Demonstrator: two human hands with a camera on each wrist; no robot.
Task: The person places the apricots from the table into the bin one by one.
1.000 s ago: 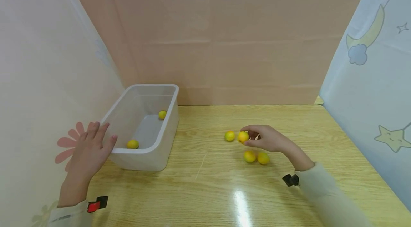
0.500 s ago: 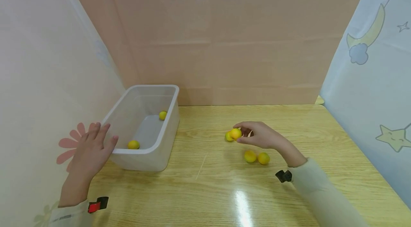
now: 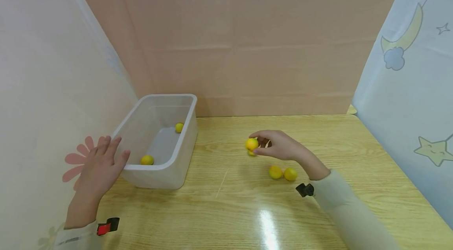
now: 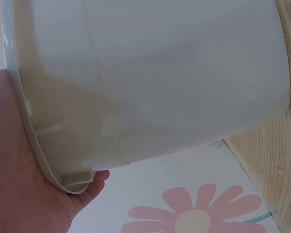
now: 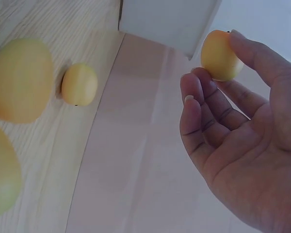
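My right hand [image 3: 281, 146] pinches a small yellow-orange citrus fruit [image 3: 251, 144] between thumb and fingertips, raised over the table. Behind it, a second fruit [image 3: 252, 153] on the table is partly covered in the head view. Two more citrus fruits [image 3: 275, 171] lie side by side nearer the front. On the left, my left hand [image 3: 102, 163] rests with spread fingers at the near-left corner of a white plastic bin [image 3: 184, 151]. Its palm lies against the bin rim [image 4: 36, 141] in the left wrist view. Inside the bin are two citrus fruits [image 3: 147, 160], set apart.
The wooden table [image 3: 226, 210] meets a tan backdrop [image 3: 247, 65] at the back. A pale patterned wall [image 3: 414, 96] borders the right side, and another wall [image 3: 42, 85] with a pink flower stands close by the bin on the left.
My right hand has lifted the pinched citrus fruit and moved left with it, over the one that lay beside it. The left hand stays at the bin corner.
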